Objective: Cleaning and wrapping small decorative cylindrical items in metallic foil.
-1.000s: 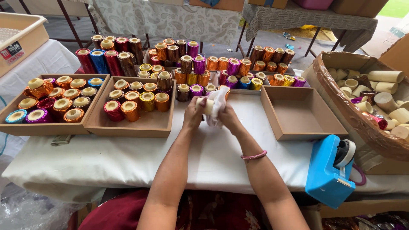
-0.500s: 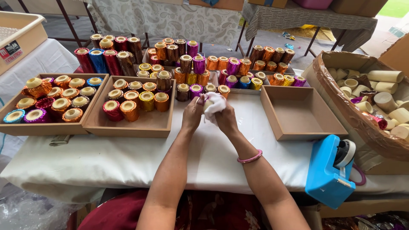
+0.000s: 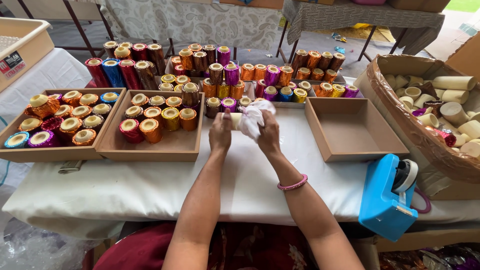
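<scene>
change: a second ago the white wrap [image 3: 254,119] stands taller between the hands; now it sits lower and tighter round the spool [image 3: 235,120]; the hands have come closer together over it; I judge the covering of this spool partly done, the wrap not yet smooth
landmark: the empty tray [image 3: 350,131], brown card, right of centre on the white cloth [image 3: 150,185]
left tray [image 3: 60,152]: far left of the empty tray; about thirteen foil-covered spools, gold, orange, purple, blue
middle tray [image 3: 165,147]: just left of the hands, touching the left tray; about nine covered spools, red, orange, gold
left hand [image 3: 220,134]: left of the empty tray; fingers closed on the bare end of the spool, which lies sideways
spool: one, cream, held above the cloth just left of the empty tray, in front of the rows
right hand [image 3: 269,134]: nearer the empty tray; fingers pinching the wrap against the spool; one pink bangle [image 3: 292,184] on the wrist
rows [image 3: 225,70]: behind the empty tray and leftward; some forty covered spools; too crowded for an exact count
dispenser [image 3: 387,197]: one, blue, in front of the empty tray to its right
basket [image 3: 400,115]: one, right of the empty tray; a dozen or so bare cream spools
</scene>
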